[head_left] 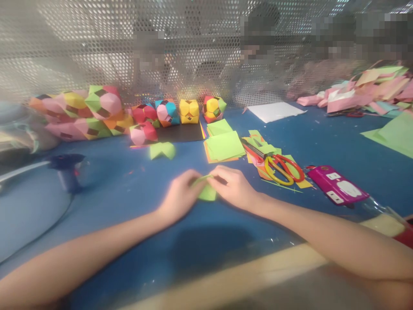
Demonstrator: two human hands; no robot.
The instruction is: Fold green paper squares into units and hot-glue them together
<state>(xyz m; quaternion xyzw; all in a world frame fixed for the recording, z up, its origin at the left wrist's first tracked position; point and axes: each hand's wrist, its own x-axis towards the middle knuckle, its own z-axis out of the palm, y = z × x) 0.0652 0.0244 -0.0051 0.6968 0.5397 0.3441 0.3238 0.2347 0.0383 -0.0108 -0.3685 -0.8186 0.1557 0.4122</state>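
Note:
Between my two hands is a small piece of light green paper (208, 193), partly hidden by the fingers. My left hand (184, 191) grips its left side, fingers closed. On the right side my right hand (234, 185) pinches the upper edge. Just beyond them lies a stack of green and orange paper squares (225, 146). A folded green paper piece (162, 150) rests farther left. Scissors (279, 168) with one yellow and one red handle lie on paper scraps (258, 140) to the right.
Several folded paper balls (189, 112) line the back against a perforated metal screen (206, 47). A purple power strip (338, 185) is at right, a dark blue glue-gun-like tool (68, 172) at left. Pink paper strips (371, 90) pile at the back right, near a white sheet (275, 111).

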